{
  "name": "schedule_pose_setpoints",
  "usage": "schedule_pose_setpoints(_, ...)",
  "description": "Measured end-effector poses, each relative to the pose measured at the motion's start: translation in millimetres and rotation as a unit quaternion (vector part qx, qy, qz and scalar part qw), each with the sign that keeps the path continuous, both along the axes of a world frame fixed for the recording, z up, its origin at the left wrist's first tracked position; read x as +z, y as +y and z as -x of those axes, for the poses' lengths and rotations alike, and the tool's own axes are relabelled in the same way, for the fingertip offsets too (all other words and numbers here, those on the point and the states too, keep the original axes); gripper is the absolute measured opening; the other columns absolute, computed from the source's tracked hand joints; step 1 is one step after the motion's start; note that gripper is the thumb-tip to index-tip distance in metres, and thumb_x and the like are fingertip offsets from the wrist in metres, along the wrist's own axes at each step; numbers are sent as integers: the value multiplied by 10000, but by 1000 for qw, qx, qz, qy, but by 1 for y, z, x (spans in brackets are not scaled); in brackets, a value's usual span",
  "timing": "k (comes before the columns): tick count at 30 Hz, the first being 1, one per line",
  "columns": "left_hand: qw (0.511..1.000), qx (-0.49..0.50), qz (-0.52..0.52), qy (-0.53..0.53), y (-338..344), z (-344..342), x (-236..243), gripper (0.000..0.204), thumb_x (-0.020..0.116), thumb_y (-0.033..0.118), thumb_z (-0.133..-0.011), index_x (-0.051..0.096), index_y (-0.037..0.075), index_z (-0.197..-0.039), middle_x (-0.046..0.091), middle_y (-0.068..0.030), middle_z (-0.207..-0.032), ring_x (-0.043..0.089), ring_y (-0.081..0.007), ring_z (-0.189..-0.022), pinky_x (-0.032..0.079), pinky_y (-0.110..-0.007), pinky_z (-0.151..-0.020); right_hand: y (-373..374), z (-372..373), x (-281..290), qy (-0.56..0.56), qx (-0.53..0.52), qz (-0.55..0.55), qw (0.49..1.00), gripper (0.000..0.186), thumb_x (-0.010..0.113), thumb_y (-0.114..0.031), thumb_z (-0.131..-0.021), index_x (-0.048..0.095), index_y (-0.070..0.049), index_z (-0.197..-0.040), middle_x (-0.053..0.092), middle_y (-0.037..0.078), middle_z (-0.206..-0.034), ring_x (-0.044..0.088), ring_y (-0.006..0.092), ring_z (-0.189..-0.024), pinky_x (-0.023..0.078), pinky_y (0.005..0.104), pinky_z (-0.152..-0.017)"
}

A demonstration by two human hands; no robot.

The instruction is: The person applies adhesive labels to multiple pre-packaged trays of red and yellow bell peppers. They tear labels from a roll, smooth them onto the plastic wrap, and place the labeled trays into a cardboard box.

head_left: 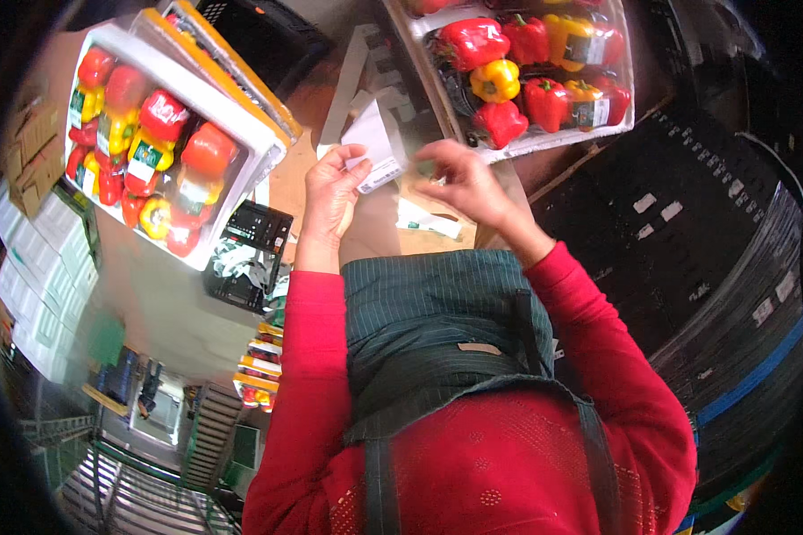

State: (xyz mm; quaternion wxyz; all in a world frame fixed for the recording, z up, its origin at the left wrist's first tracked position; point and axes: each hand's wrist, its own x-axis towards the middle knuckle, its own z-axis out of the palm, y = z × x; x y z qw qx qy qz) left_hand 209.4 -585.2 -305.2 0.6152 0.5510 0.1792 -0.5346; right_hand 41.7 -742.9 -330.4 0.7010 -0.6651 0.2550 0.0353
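Note:
Between the thumb and fingers of my left hand point(333, 189) is a white sheet of labels point(376, 152), its lower edge printed with a barcode. Just right of it hovers my right hand point(462, 181), fingers curled toward the thumb in a pinch; a small greenish blur shows at its fingertips, too smeared to name. On the left, a tilted white crate point(224, 123) holds bagged red and yellow peppers point(156, 152) with labels on some bags. At the upper right, another white crate point(562, 143) holds more bagged peppers point(528, 76).
Below the left crate stands a black crate point(257, 225) with white strips of paper. A brown work surface point(424, 241) with a white paper strip point(430, 218) lies under my hands. Stacked black crates point(651, 241) rise on the right. White boxes point(40, 267) are piled far left.

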Motion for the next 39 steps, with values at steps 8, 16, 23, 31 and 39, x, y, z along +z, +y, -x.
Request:
schedule_pose_setpoints(8, 999, 16, 11, -45, 21, 17, 2, 175, 648, -32, -815, 620, -8, -986, 636, -44, -910, 604, -120, -816, 504, -248, -767, 30, -46, 15, 116, 26, -1, 993, 216, 728, -145, -758, 603, 30, -742, 516, 129, -626, 465, 144, -560, 418, 320, -540)
schedule_pose_setpoints(16, 997, -14, -18, -68, 30, 25, 9, 173, 616, -9, -842, 654, 9, -1009, 666, -29, -957, 592, -97, -885, 463, -240, -814, 39, -61, 33, 112, -36, -69, 991, 202, 729, -114, -782, 606, 32, -716, 505, 9, -588, 434, 46, -591, 387, 256, -509)
schedule_pose_setpoints(23, 926, -221, -116, -282, 30, 22, 6, 114, 682, 28, -805, 656, -13, -909, 637, -14, -804, 548, -74, -718, 460, -235, -646, 22, -74, 47, -67, 121, 328, 935, 112, 670, -126, -686, 580, -87, -739, 555, 53, -784, 540, 271, -781, 420, 379, -684)
schedule_pose_setpoints(31, 994, 109, 24, 3, 34, -3, -4, 405, 613, 53, -857, 466, 20, -1233, 554, -116, -1151, 561, -220, -1039, 464, -365, -908, -2, -61, 69, -155, 202, 373, 892, 93, 587, -150, -668, 514, -118, -717, 506, 22, -724, 533, 209, -724, 395, 330, -646)
schedule_pose_setpoints(39, 981, 135, -89, -105, 45, -41, -8, 289, 526, -81, -823, 515, 42, -1084, 521, -124, -1147, 561, -236, -1033, 499, -380, -861, -118, -89, 24, -33, -368, -133, 919, 21, 578, -58, -859, 569, -40, -863, 563, 12, -780, 530, 110, -657, 438, 239, -567)
